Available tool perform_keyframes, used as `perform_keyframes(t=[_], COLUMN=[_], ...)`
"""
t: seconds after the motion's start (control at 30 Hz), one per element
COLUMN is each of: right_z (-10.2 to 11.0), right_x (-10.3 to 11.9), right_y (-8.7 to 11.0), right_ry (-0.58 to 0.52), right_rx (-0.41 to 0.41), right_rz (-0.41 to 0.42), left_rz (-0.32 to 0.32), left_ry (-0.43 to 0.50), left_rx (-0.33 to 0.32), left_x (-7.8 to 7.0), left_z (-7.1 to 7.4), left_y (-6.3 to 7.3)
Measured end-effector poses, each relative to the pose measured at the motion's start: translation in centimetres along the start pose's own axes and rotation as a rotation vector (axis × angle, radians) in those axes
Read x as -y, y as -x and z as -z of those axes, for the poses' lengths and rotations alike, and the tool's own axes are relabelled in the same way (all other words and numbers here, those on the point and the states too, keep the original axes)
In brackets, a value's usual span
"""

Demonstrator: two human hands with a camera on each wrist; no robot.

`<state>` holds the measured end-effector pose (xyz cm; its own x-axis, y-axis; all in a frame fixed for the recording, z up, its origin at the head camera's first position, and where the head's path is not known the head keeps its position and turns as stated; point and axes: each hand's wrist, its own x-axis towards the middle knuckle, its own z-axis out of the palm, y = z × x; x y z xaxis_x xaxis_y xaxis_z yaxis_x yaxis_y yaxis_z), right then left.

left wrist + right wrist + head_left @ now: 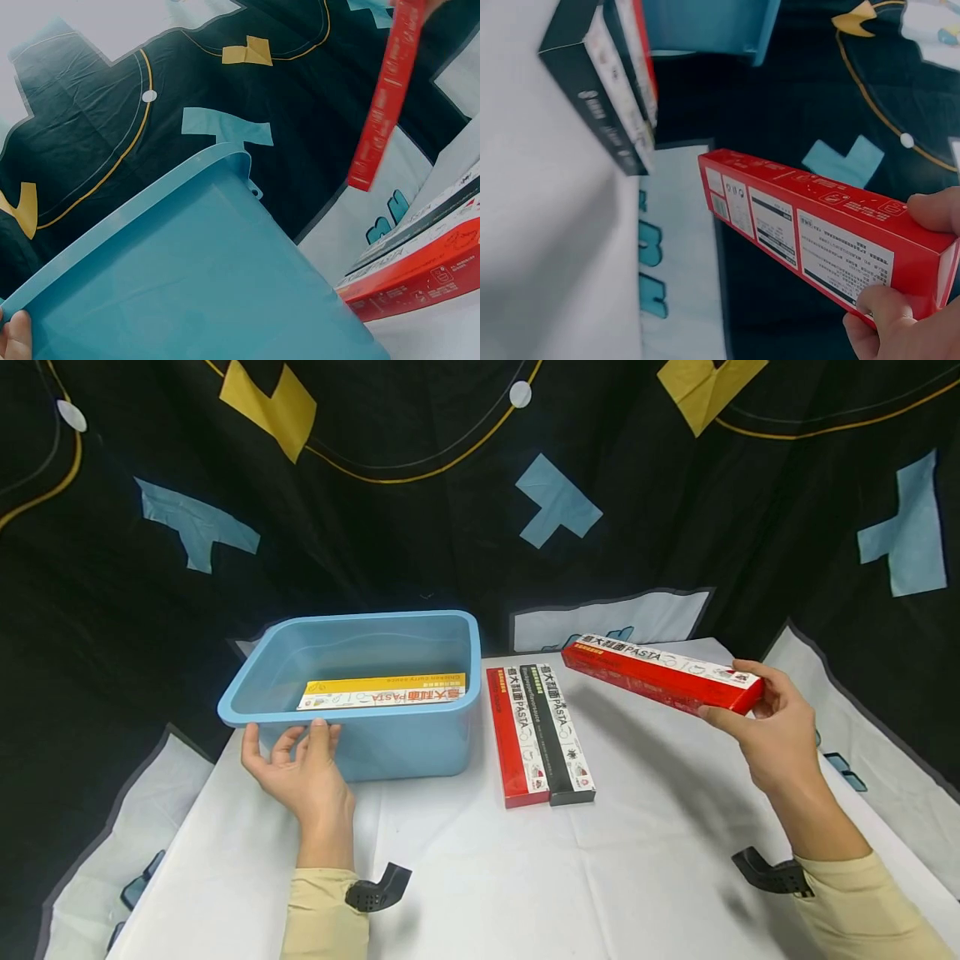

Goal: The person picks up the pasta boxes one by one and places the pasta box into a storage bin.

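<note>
A long red pasta box (660,675) is held up over the right side of the table, gripped near its end by my right hand (780,727). In the right wrist view, the thumb and fingers pinch this red box (810,229), whose printed label panels show. My left hand (307,777) holds the front rim of a blue plastic bin (405,747) with curled fingers. Inside the bin lies a yellow and white pasta box (382,692). Between the hands, a red pasta box (517,739) and a black pasta box (558,735) lie side by side.
A white cloth (480,877) covers the table. Behind it hangs a black patterned curtain (420,552) with blue and yellow shapes. The two flat boxes lie just right of the bin. Dark wrist mounts (378,889) stick out from both sleeves.
</note>
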<state>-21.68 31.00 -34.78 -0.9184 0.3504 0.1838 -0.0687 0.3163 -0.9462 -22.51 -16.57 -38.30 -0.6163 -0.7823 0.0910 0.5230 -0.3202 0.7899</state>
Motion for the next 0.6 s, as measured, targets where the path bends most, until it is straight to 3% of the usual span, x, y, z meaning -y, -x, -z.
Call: perform_keyframes(t=[0.33,0.6], right_z=[-1.6,-4.4], right_x=[3.2,6.1], right_y=[-0.4,-0.3], right_ry=[-0.47,-0.605], right_rx=[0.046,0.184], right_rz=[0.208,0.278], left_rz=[-0.005,0.004], left_ry=[-0.007,-0.022], left_rx=[0.003,-0.003], left_x=[0.1,0.0], left_z=[-0.1,0.0], left_y=[0.0,0.0])
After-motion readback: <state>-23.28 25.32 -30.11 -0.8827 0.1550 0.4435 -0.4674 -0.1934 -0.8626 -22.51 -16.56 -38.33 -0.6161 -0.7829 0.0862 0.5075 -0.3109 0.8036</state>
